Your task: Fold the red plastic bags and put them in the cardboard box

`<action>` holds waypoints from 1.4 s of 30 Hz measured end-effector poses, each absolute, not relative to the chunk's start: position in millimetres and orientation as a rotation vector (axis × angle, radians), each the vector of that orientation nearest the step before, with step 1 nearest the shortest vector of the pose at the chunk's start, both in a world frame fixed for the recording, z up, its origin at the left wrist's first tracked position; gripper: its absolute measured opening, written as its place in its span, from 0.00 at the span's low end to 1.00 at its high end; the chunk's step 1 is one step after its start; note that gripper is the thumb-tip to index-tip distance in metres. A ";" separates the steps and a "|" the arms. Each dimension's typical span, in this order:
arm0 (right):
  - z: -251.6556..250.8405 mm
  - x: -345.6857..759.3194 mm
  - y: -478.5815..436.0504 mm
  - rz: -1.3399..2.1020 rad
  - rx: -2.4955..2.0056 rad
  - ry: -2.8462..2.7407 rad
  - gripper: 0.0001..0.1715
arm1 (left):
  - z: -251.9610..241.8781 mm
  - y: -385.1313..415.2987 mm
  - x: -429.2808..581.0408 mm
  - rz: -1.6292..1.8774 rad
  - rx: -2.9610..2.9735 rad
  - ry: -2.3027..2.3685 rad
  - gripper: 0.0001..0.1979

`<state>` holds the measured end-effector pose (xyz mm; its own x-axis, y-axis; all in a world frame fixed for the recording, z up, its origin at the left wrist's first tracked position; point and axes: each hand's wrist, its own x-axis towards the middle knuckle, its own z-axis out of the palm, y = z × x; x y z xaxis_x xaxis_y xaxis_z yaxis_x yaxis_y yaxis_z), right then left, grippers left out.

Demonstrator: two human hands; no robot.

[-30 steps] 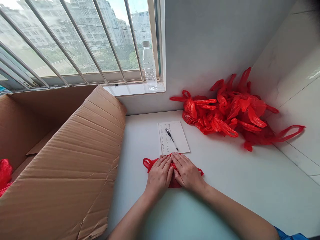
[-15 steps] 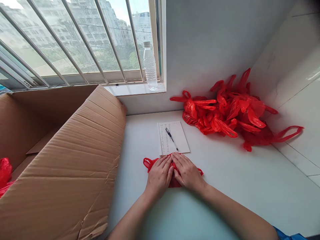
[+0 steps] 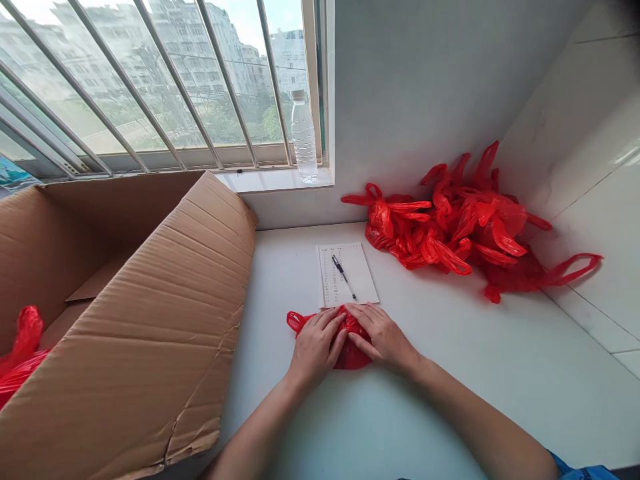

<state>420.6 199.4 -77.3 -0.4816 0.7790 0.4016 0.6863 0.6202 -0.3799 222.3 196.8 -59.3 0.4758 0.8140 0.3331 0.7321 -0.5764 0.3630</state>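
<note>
A crumpled red plastic bag (image 3: 354, 355) lies on the white tabletop, one handle loop sticking out to the left. My left hand (image 3: 316, 343) rests over its left side with fingers stretched forward and thumb pointing inward. Over the right side lies my right hand (image 3: 383, 333), fingers extended and thumb apart. Both palms face down on the bag, and part of it is hidden under them. Just beyond my fingertips is a sheet of paper (image 3: 367, 283) with printed columns, and a black pen (image 3: 343, 275) lies on it.
A large open cardboard box (image 3: 165, 320) stands at the left, with red plastic (image 3: 25, 360) inside. Red plastic bags (image 3: 445, 227) are heaped at the back right against the wall. A clear water bottle (image 3: 304, 143) stands on the sill by the barred window (image 3: 165, 80).
My hands have moved slightly apart, and more of the red bag shows between them. The bag looks bunched differently at its near edge. The view has turned slightly left.
</note>
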 end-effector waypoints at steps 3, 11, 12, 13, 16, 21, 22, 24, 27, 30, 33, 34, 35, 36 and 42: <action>-63.0 433.8 201.7 0.259 -1.162 -2.190 0.25 | -48.8 193.0 222.0 0.759 2.544 1.388 0.17; -48.2 457.6 211.0 0.398 -1.280 -1.842 0.17 | -48.9 190.8 228.2 0.526 2.612 1.433 0.26; -46.4 459.2 211.2 0.455 -1.303 -1.799 0.17 | -48.6 191.1 229.1 0.500 2.601 1.464 0.22; -44.3 460.6 211.2 0.527 -1.317 -1.754 0.18 | -47.7 191.4 229.6 0.484 2.578 1.496 0.18; -37.7 462.7 210.4 0.770 -1.274 -1.621 0.20 | -41.9 192.8 228.3 0.512 2.443 1.537 0.10; -33.2 461.7 209.9 0.973 -1.172 -1.443 0.23 | -30.8 190.5 219.5 0.821 1.834 1.408 0.13; -33.4 460.7 209.7 1.009 -1.149 -1.403 0.25 | -28.2 188.8 218.2 0.897 1.642 1.374 0.15; -34.6 457.7 208.6 1.121 -1.090 -1.325 0.27 | -22.2 184.8 217.2 1.029 1.221 1.268 0.18; -37.1 449.2 203.6 1.358 -0.999 -1.304 0.31 | -13.0 179.2 221.3 1.075 0.692 1.052 0.21; -38.3 437.8 195.4 1.523 -0.922 -1.390 0.33 | -7.7 174.9 231.1 0.985 0.487 0.935 0.20; -36.7 429.5 188.6 1.581 -0.837 -1.396 0.26 | -7.5 171.5 241.8 0.926 0.488 0.898 0.19; -36.0 428.2 187.5 1.591 -0.821 -1.375 0.23 | -8.3 170.6 244.4 0.913 0.499 0.892 0.19; -35.4 427.6 187.0 1.596 -0.814 -1.349 0.21 | -9.3 170.0 246.3 0.900 0.509 0.887 0.19; -35.0 427.6 187.1 1.601 -0.814 -1.327 0.20 | -10.4 169.5 247.3 0.887 0.515 0.883 0.19; -39.2 430.3 191.8 1.537 -0.874 -1.260 0.18 | -13.3 167.4 240.2 0.905 0.578 0.874 0.29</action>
